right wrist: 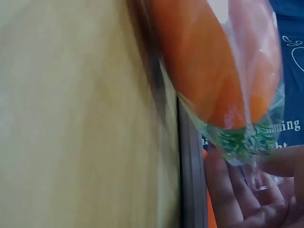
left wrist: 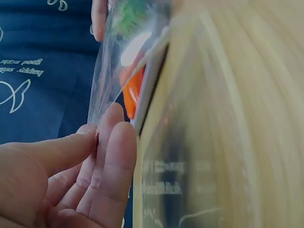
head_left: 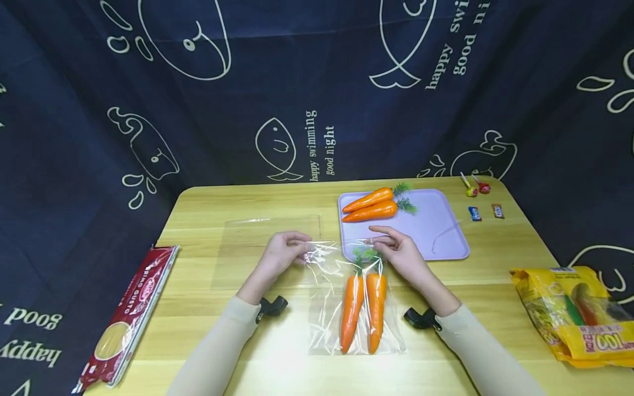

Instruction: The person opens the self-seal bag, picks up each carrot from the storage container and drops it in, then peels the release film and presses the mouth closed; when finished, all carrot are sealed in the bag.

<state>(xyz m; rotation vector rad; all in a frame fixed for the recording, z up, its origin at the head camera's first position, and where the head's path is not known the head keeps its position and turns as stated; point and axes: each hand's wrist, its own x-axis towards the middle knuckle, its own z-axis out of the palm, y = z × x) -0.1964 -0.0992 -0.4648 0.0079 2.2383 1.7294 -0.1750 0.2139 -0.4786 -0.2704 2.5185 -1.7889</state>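
Observation:
Two orange carrots point(head_left: 364, 308) with green tops lie side by side inside a clear plastic bag point(head_left: 324, 324), tops toward the bag's far edge. At that edge's left corner my left hand point(head_left: 284, 254) pinches the film between thumb and fingers, as the left wrist view shows. My right hand point(head_left: 403, 256) pinches the far right corner beside the carrot tops, its index finger raised. In the right wrist view the bagged carrots point(right wrist: 204, 66) hang close over my right fingers. Two more carrots point(head_left: 371, 210) lie on a lilac tray point(head_left: 431, 231) beyond my right hand.
Another clear bag point(head_left: 247, 247) lies flat at the left. A red packet point(head_left: 131, 313) lies at the left edge, a yellow bag point(head_left: 574, 313) at the right. Two lollipops point(head_left: 475, 188) and two small wrapped sweets point(head_left: 485, 212) are at the back right.

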